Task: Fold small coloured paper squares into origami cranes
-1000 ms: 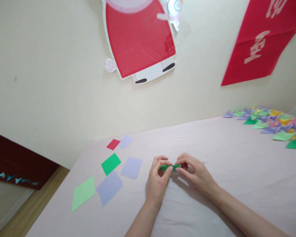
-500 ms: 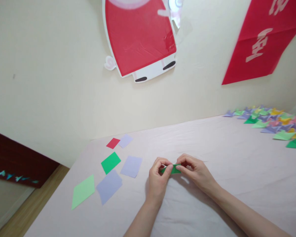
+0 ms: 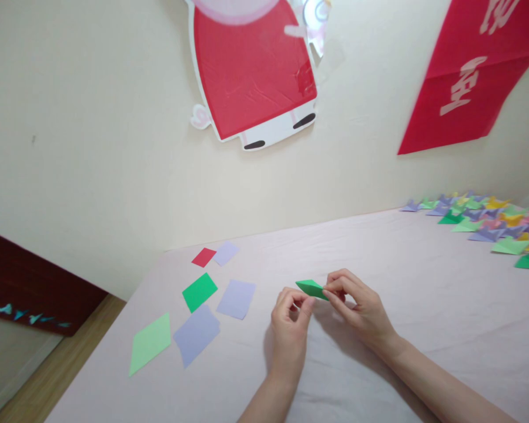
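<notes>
My right hand [image 3: 359,305] pinches a small folded dark green paper [image 3: 311,288] by its right end and holds it just above the pale pink tabletop [image 3: 423,282]. The paper's pointed end sticks out to the left. My left hand [image 3: 291,332] hovers just below and left of the paper. Its fingers are curled, thumb against fingertips, with nothing visible in them.
Loose paper squares lie to the left: red [image 3: 203,257], dark green [image 3: 199,291], light green [image 3: 150,343] and three lilac ones [image 3: 235,298]. Several folded coloured pieces [image 3: 489,223] crowd the far right corner. The table's left edge drops to a wooden floor [image 3: 48,376].
Both hands were pinching the green paper between them. Now the left hand has let go and the right hand has lifted the paper slightly up and right.
</notes>
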{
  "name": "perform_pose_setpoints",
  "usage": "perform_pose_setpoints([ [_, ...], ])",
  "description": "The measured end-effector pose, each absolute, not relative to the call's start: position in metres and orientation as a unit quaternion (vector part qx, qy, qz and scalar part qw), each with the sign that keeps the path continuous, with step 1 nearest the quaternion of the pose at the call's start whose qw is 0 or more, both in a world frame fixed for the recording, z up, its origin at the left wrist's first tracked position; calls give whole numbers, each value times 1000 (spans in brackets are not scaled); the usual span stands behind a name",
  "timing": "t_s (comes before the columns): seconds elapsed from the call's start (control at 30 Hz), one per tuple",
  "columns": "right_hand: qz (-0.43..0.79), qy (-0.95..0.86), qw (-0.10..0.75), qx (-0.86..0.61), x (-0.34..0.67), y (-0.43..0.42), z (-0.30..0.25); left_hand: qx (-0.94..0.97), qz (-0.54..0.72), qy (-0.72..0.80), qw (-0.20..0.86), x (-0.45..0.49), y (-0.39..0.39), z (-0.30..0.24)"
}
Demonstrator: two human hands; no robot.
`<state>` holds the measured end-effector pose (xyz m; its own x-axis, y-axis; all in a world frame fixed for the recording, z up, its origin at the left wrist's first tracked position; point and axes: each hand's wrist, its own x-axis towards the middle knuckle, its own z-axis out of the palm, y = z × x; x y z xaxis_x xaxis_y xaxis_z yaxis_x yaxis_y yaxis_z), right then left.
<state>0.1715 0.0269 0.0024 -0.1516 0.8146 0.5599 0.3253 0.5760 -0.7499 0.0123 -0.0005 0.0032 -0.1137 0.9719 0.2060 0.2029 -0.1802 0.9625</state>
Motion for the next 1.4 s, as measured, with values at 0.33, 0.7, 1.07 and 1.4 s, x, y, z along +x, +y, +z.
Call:
perform_pose_setpoints([
  [0.33, 84, -833, 441, -323, 164, 22, 6, 524, 488, 561, 415, 15, 1, -2],
  [0.7, -10, -814, 436, -383, 169, 24, 2, 752, 359, 540, 122, -7, 9, 2],
  [1.07, 29, -825, 419, -378, 170, 27, 1, 773, 336, 533, 74, -6, 6, 5],
  [1.4, 386, -708, 468, -363, 172, 34, -3, 678, 443, 505, 298, -4, 11, -5],
])
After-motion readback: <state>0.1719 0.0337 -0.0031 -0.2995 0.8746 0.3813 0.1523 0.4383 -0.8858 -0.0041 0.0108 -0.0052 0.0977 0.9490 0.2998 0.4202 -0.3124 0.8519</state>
